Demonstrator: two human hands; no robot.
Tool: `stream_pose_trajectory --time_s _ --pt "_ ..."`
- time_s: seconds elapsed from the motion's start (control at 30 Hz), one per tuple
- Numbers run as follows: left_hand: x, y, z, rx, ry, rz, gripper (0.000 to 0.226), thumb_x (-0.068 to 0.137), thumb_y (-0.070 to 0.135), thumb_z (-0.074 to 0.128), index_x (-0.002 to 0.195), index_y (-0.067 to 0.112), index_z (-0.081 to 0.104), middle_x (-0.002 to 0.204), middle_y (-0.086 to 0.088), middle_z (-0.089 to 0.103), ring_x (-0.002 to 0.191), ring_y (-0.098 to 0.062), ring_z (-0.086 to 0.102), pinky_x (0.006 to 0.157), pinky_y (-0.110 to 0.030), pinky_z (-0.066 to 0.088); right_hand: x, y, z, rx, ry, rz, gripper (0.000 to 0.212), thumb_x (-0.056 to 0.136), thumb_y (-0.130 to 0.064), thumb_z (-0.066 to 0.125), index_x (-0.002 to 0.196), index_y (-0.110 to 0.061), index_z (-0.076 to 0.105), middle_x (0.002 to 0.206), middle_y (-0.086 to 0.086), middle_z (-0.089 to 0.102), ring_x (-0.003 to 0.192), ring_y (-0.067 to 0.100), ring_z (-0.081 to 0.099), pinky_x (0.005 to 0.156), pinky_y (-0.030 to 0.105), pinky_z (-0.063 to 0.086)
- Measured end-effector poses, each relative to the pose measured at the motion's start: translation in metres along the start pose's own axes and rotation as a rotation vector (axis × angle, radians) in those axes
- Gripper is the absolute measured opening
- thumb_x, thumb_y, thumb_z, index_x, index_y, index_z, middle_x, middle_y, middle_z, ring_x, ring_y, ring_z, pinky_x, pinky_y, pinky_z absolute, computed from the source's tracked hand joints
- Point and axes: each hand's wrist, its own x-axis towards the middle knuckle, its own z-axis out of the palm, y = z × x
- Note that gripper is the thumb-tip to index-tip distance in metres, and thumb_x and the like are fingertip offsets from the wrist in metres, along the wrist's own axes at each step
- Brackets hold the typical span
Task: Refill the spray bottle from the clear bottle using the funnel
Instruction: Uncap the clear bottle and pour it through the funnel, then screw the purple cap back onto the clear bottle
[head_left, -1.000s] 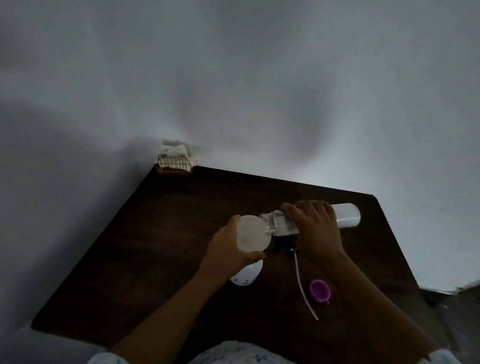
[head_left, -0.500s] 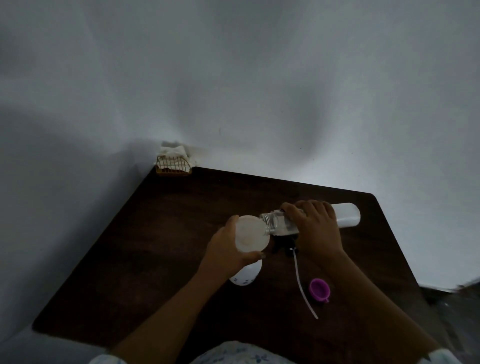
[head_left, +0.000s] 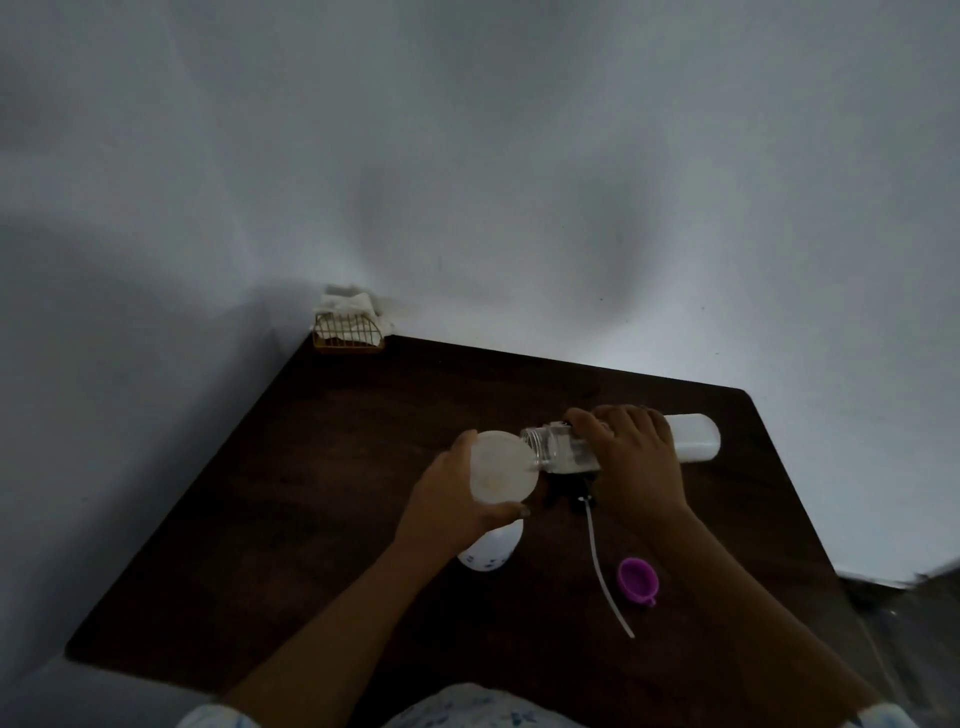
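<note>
Head view, funnel (head_left: 503, 466): wide mouth up, directly over the spray bottle (head_left: 491, 552), mid-table.
Left hand (head_left: 451, 501): your thumb and fingers curl round the funnel rim.
Clear bottle (head_left: 563, 453): lying near level, mouth at the funnel's right edge.
Right hand (head_left: 635, 457): you grip the clear bottle's middle from above.
Dip tube (head_left: 603, 569): flat on the table (head_left: 311, 493), between your forearms.
Purple cap (head_left: 638, 579): just right of the tube.
</note>
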Motion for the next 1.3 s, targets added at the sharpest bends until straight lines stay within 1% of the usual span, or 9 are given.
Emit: stream_pose_trajectory --time_s 0.17,0.37,0.63,0.77,0.87,0.97,1.03,1.1,1.3 --pt "-0.003 0.000 -0.002 0.170 0.042 0.030 0.107 0.056 0.069 0.068 0.141 0.022 0.020 0.132 -0.004 0.034 0.116 -0.019 0.042 0.092 -0.035 0.045 -0.006 -0.004 -0.004 0.111 -0.116 0.073 0.078 0.070 -0.018 0.073 0.137 -0.029 0.036 0.134 0.004 0.045 0.126 0.026 0.037 0.108 0.042 0.023" --pt "-0.005 0.010 -0.005 0.328 0.208 0.149 0.118 0.054 0.085 0.048 0.143 0.016 0.016 0.143 -0.010 0.026 0.130 -0.025 0.023 0.104 -0.039 0.028 -0.015 -0.013 -0.006 0.318 -0.088 0.193 0.076 0.069 -0.014 0.074 0.135 -0.025 0.037 0.130 0.002 0.050 0.120 0.021 0.043 0.103 0.036 0.030" --pt "-0.018 0.063 0.010 -0.231 0.074 0.351 0.064 0.069 0.048 0.068 0.123 0.020 0.047 0.120 0.009 0.054 0.110 0.002 0.048 0.092 -0.015 0.042 -0.043 -0.030 -0.016 0.701 0.041 0.316 0.058 0.076 -0.021 0.071 0.124 -0.032 0.039 0.117 -0.009 0.058 0.105 0.008 0.056 0.086 0.030 0.049" --pt "-0.023 0.080 0.028 -0.356 -0.035 0.306 0.064 0.073 0.029 0.074 0.126 0.028 0.040 0.117 0.018 0.053 0.110 0.008 0.049 0.089 -0.003 0.038 -0.061 -0.029 -0.018 0.889 0.020 0.345 0.065 0.073 -0.025 0.074 0.125 -0.039 0.036 0.120 -0.017 0.056 0.108 -0.002 0.055 0.089 0.023 0.048" --pt "-0.025 0.083 0.039 -0.348 -0.063 0.306 0.063 0.073 0.025 0.074 0.123 0.034 0.037 0.113 0.022 0.052 0.108 0.012 0.048 0.088 -0.003 0.039 -0.074 -0.014 -0.018 1.014 -0.124 0.315 0.078 0.068 -0.022 0.077 0.127 -0.043 0.031 0.123 -0.024 0.051 0.113 -0.011 0.048 0.091 0.016 0.043" --pt "-0.026 0.083 0.047 -0.311 -0.067 0.301 0.060 0.071 0.024 0.074 0.110 0.047 0.035 0.107 0.029 0.050 0.105 0.016 0.048 0.087 -0.005 0.040 -0.084 0.020 -0.002 1.131 -0.344 0.340 0.089 0.063 -0.010 0.072 0.129 -0.050 0.029 0.133 -0.017 0.046 0.120 -0.001 0.047 0.093 0.026 0.047" --pt "-0.025 0.082 0.051 -0.287 -0.085 0.296 0.060 0.070 0.025 0.075 0.107 0.050 0.034 0.107 0.030 0.050 0.106 0.014 0.049 0.089 -0.009 0.042 -0.087 0.042 0.017 0.985 -0.392 0.436 0.086 0.064 -0.004 0.070 0.129 -0.047 0.033 0.138 -0.007 0.044 0.114 0.006 0.052 0.088 0.027 0.050" --pt "-0.023 0.083 0.056 -0.278 -0.098 0.298 0.060 0.070 0.025 0.076 0.107 0.050 0.035 0.106 0.030 0.051 0.106 0.015 0.048 0.089 -0.009 0.043 -0.088 0.056 0.036 0.650 -0.466 0.522 0.077 0.072 -0.009 0.069 0.136 -0.034 0.034 0.138 -0.001 0.043 0.114 0.010 0.051 0.091 0.027 0.048" --pt "-0.020 0.081 0.070 -0.292 -0.152 0.273 0.065 0.069 0.021 0.078 0.114 0.042 0.037 0.113 0.020 0.055 0.109 0.002 0.053 0.094 -0.027 0.048 -0.091 0.055 0.079 0.248 -0.632 0.400 0.057 0.085 -0.031 0.055 0.136 -0.030 0.031 0.136 0.007 0.041 0.124 0.027 0.039 0.096 0.042 0.044"
